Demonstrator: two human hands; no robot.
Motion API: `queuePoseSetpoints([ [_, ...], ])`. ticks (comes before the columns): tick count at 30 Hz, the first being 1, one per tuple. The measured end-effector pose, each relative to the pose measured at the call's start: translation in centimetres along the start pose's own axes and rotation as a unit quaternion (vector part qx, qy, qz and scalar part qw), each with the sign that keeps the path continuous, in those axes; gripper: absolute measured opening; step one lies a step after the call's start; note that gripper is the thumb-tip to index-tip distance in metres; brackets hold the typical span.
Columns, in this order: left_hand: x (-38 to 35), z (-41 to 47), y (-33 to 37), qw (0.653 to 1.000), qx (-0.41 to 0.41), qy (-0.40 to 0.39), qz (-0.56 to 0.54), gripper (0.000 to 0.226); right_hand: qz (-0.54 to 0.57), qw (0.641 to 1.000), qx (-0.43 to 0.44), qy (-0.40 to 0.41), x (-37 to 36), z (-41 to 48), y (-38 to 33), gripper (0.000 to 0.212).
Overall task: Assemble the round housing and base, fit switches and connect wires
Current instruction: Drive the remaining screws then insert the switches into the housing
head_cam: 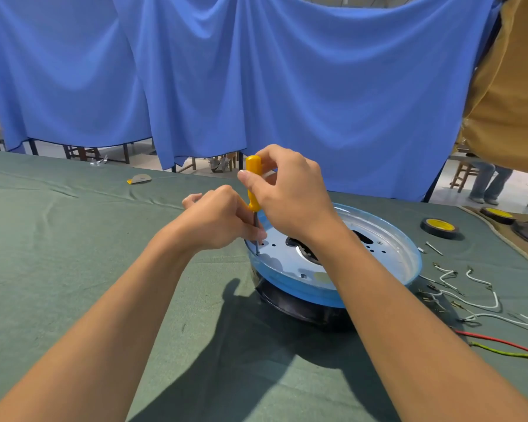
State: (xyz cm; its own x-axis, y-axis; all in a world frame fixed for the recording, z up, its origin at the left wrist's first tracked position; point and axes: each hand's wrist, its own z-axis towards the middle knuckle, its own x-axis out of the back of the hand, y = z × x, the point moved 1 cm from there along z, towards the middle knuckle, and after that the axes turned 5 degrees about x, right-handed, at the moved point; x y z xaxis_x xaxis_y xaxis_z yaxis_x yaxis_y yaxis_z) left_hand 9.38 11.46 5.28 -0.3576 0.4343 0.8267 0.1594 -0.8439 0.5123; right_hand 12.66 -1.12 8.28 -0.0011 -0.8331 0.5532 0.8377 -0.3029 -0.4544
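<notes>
Blue curtains [256, 71] hang behind a table [73, 269] covered in green cloth. On it sits the round housing [378, 287], a blue-rimmed silver pan turned open side up on a black base [302, 309].

Both hands work at the housing's left edge. The right hand [290, 196] curls its fingers and thumb round the yellow handle of a screwdriver [252, 184]. The left hand [220, 220] is curled, with its fingertips pinching the thin steel shaft [256, 226] low down, just above the plate. Whether a screw sits under those fingertips cannot be made out.

The relation that matters is the tool's long axis. It stands close to upright, handle at the top, with the tip meeting the silver plate [387, 239] near its left rim, beside a few small dark holes. The left hand is the nearer of the 2 to the tip, so it likely steadies while the right hand turns. I judge this to be the fastening of housing to base. Any lean of the shaft could let the tip slip off.

To the right of the housing lie white wires [482, 296] with metal terminals. A red and a green wire [494, 339] lie nearer the person. A roll of black tape [440, 228] lies to the right toward the far side.
</notes>
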Motion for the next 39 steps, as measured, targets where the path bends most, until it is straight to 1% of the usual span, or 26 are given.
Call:
queuePoseSetpoints([
  [1,0.1,0.0,-0.1,1.000,-0.004,-0.022,-0.004,0.008,0.025,0.999,-0.006,-0.023,0.1,0.1,0.0,0.021],
  [3,0.3,0.0,-0.3,0.997,-0.023,-0.075,-0.023,0.007,0.057,0.997,-0.013,-0.057,0.1,0.1,0.0,0.033],
  [4,0.3,0.0,-0.3,0.995,-0.029,-0.091,-0.027,0.006,0.058,0.997,-0.012,-0.057,0.0,0.1,0.1,0.034],
  [5,0.3,0.0,-0.3,0.995,-0.031,-0.097,-0.024,0.007,0.048,0.998,-0.010,-0.047,-0.2,0.1,0.2,0.031],
  [7,0.1,0.0,-0.2,0.996,-0.026,-0.083,-0.022,0.006,0.005,1.000,-0.010,-0.007,-0.4,0.1,0.6,0.022],
  [8,0.0,0.0,-0.1,0.997,-0.023,-0.062,-0.025,0.005,-0.019,1.000,-0.012,0.017,-0.4,0.0,0.7,0.021],
  [10,-0.1,-0.1,-0.1,0.999,-0.013,-0.011,-0.030,0.009,-0.057,0.997,-0.009,0.055,-0.4,-0.3,0.7,0.024],
  [11,-0.2,-0.2,-0.1,0.999,-0.012,0.005,-0.033,0.011,-0.068,0.996,-0.002,0.059,-0.3,-0.4,0.6,0.026],
  [13,-0.2,-0.1,-0.2,0.999,-0.016,0.012,-0.037,0.010,-0.065,0.997,0.003,0.034,-0.1,-0.3,0.6,0.030],
  [15,0.0,-0.1,-0.3,0.999,-0.024,-0.004,-0.034,0.002,-0.024,0.999,-0.013,-0.018,0.2,0.1,0.5,0.034],
  [17,0.2,-0.1,-0.5,0.997,-0.041,-0.051,-0.045,0.013,0.029,0.997,-0.030,-0.060,0.7,0.5,0.5,0.039],
  [18,0.2,-0.1,-0.7,0.994,-0.050,-0.076,-0.061,0.017,0.049,0.996,-0.032,-0.063,0.8,0.5,0.5,0.039],
  [20,0.2,-0.2,-0.8,0.991,-0.057,-0.094,-0.080,0.017,0.045,0.998,-0.025,-0.034,1.0,0.5,0.6,0.031],
  [22,-0.2,-0.1,-0.8,0.995,-0.051,-0.060,-0.067,0.008,-0.001,1.000,-0.023,0.002,0.9,0.3,0.9,0.022],
  [24,-0.8,-0.2,-0.6,0.996,-0.052,-0.017,-0.071,0.014,-0.034,0.999,-0.021,0.014,0.7,0.0,1.0,0.025],
  [25,-1.0,-0.1,-0.6,0.996,-0.051,-0.010,-0.077,0.018,-0.038,0.999,-0.018,0.012,0.7,0.0,0.9,0.026],
  [27,-0.8,0.1,-0.7,0.995,-0.049,-0.033,-0.085,0.020,-0.014,1.000,-0.016,-0.018,1.0,0.3,0.9,0.024],
  [28,-0.6,0.1,-0.8,0.993,-0.049,-0.054,-0.088,0.020,0.008,0.999,-0.018,-0.048,1.2,0.4,0.8,0.023],
  [30,-0.3,0.1,-0.9,0.988,-0.059,-0.096,-0.107,0.023,0.055,0.993,-0.015,-0.105,1.6,0.5,0.7,0.029],
  [31,-0.2,0.0,-1.0,0.984,-0.067,-0.111,-0.118,0.026,0.068,0.991,-0.010,-0.117,1.6,0.5,0.7,0.032],
  [32,-0.3,0.0,-1.0,0.981,-0.073,-0.124,-0.126,0.026,0.064,0.991,-0.005,-0.114,1.6,0.5,0.7,0.033],
  [34,-0.5,0.0,-1.1,0.978,-0.075,-0.139,-0.133,0.015,0.022,0.997,0.008,-0.080,1.3,0.4,1.0,0.029],
  [36,-0.8,0.2,-1.1,0.982,-0.066,-0.107,-0.141,0.004,-0.016,0.999,0.012,-0.034,1.0,0.2,1.1,0.022],
  [38,-1.1,0.4,-1.2,0.984,-0.060,-0.045,-0.160,0.006,-0.033,0.999,0.012,-0.016,0.7,0.2,1.1,0.024],
  [39,-1.2,0.4,-1.2,0.985,-0.060,-0.024,-0.163,0.007,-0.038,0.999,0.011,-0.021,0.7,0.1,1.0,0.025],
])
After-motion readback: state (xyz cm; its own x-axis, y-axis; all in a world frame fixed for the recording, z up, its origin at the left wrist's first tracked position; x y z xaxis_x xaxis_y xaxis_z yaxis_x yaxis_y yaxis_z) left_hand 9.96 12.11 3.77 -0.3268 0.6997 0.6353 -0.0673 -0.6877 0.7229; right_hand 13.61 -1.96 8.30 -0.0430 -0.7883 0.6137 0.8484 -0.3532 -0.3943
